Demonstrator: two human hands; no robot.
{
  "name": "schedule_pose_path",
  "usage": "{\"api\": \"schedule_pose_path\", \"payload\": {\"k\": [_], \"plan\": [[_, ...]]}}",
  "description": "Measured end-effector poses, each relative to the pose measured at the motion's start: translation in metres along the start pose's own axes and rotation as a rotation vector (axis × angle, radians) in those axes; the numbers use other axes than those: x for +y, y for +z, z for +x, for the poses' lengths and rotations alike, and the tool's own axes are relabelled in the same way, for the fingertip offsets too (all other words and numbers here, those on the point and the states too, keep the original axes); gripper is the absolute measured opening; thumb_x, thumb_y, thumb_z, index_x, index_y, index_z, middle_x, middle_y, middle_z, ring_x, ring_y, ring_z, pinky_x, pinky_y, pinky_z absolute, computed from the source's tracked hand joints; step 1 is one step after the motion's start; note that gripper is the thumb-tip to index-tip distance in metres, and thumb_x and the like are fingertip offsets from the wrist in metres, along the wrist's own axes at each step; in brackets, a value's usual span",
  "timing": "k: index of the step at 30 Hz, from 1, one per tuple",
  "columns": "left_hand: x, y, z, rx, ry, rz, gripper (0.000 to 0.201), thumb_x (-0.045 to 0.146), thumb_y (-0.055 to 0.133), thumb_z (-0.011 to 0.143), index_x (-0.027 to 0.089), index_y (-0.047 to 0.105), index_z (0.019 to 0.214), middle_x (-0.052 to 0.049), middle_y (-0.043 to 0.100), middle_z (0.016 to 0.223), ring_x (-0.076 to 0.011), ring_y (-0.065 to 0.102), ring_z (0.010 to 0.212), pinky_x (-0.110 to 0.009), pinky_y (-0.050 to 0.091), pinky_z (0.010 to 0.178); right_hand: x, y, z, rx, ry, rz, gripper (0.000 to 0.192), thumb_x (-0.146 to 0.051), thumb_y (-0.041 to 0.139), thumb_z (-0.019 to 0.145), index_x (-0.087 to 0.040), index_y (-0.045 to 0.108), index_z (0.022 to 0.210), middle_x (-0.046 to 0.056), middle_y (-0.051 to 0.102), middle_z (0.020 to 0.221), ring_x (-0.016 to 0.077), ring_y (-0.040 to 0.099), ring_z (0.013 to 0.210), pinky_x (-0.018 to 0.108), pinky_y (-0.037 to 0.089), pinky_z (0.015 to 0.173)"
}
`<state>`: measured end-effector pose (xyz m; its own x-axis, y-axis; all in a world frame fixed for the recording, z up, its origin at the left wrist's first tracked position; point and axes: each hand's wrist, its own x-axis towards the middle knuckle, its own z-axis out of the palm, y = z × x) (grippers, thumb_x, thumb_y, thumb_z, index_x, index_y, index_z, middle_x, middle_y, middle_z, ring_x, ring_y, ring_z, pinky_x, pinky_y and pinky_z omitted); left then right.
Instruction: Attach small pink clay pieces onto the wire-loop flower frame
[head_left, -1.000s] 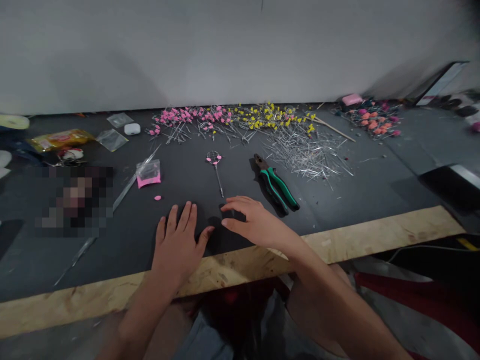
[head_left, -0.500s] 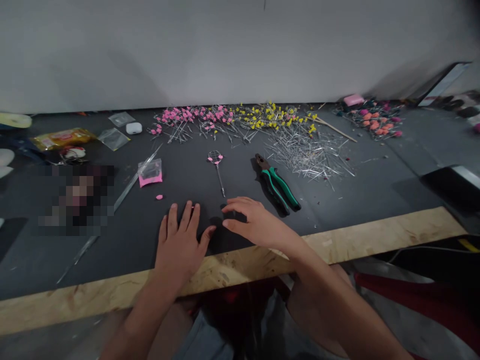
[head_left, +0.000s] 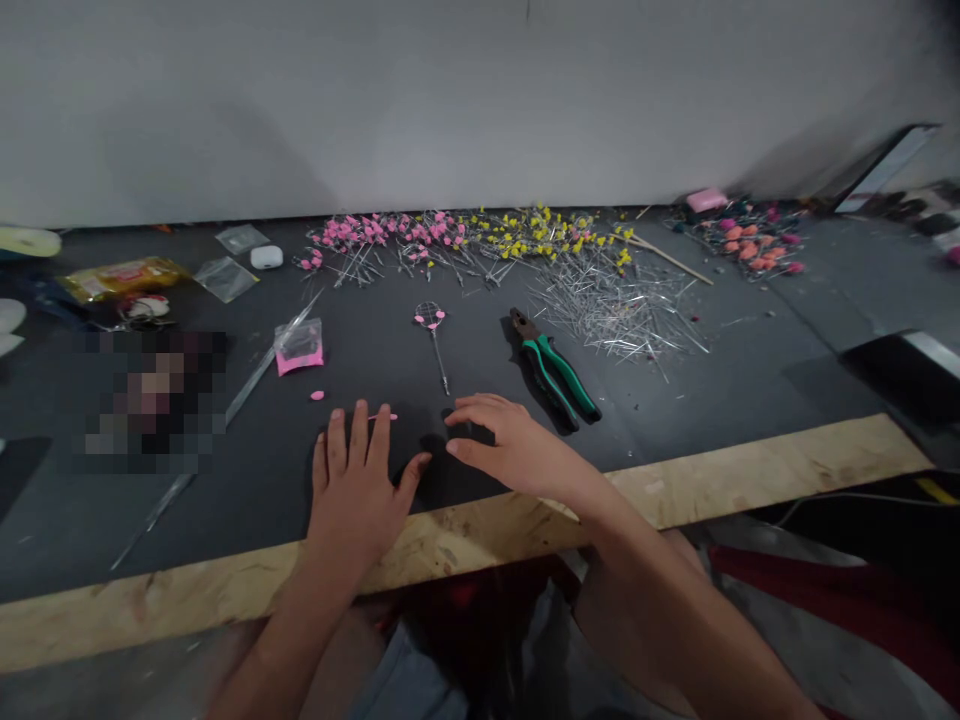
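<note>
Spread flat, L hand point(head_left: 357, 490) part-covers thin pink roll point(head_left: 394, 416); R hand point(head_left: 499, 440) half-curled, thumb apart, empty. Roll prob. v. light, soft, squashable: pinch exposed tip gently.

Near the far edge of the desk point(head_left: 750, 385), at left, lie a gold packet point(head_left: 124, 279), 2 clear bags point(head_left: 226, 281) and a white case point(head_left: 266, 258).

Pink strip point(head_left: 394, 416) appears matt, clay-like; wire piece point(head_left: 439, 355), thin silvery metal; pliers point(head_left: 564, 377), dark metal head, smooth plastic-looking grips; loose wires point(head_left: 615, 305), glossy metal; pouch point(head_left: 300, 348), clear shiny plastic; tabletop point(head_left: 757, 370) looks matt; table edging point(head_left: 787, 456), coarse-flaked wood.
</note>
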<state>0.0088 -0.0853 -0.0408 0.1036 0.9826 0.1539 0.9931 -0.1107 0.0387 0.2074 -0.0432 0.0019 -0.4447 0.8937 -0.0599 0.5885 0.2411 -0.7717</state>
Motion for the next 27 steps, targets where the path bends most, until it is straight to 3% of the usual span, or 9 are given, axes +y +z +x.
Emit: {"api": "schedule_pose_path", "payload": {"k": [14,19,23,27], "plan": [[0.0005,0.0011,0.0006,0.004,-0.029,0.005,0.068,0.053,0.030,0.089,0.005,0.040,0.136,-0.020,0.022,0.151,-0.0347,0.008,0.141,-0.051,0.015,0.111,-0.0001,0.0008,0.0000,-0.014,0.016,0.007,0.030,-0.038,0.054,0.086,-0.022,0.063,0.110,0.005,0.057,0.128,0.0240,0.042,0.127,0.047,0.030,0.107],[0.0011,0.0011,0.0006,0.035,-0.050,-0.001,0.074,0.056,0.028,0.088,0.002,0.033,0.139,-0.021,0.024,0.150,-0.0339,0.010,0.141,-0.051,0.015,0.111,-0.0012,0.0005,-0.0005,-0.004,0.008,0.008,0.028,-0.037,0.055,0.086,-0.023,0.063,0.108,0.005,0.058,0.126,0.0234,0.044,0.125,0.046,0.031,0.106],[0.0024,0.0009,0.0006,0.030,-0.056,0.008,0.073,0.056,0.024,0.089,0.002,0.039,0.136,-0.021,0.023,0.150,-0.0338,0.009,0.141,-0.051,0.013,0.112,-0.0003,0.0008,-0.0006,-0.003,0.007,0.013,0.028,-0.036,0.055,0.086,-0.023,0.063,0.108,0.005,0.058,0.126,0.0235,0.044,0.126,0.046,0.031,0.106],[0.0030,0.0015,0.0005,0.046,-0.065,-0.002,0.078,0.058,0.022,0.088,0.000,0.035,0.138,-0.021,0.024,0.150,-0.0331,0.009,0.141,-0.050,0.013,0.112,0.0015,0.0011,-0.0005,-0.005,-0.003,0.013,0.029,-0.038,0.054,0.086,-0.022,0.063,0.109,0.004,0.058,0.126,0.0247,0.042,0.127,0.046,0.030,0.106]]}}
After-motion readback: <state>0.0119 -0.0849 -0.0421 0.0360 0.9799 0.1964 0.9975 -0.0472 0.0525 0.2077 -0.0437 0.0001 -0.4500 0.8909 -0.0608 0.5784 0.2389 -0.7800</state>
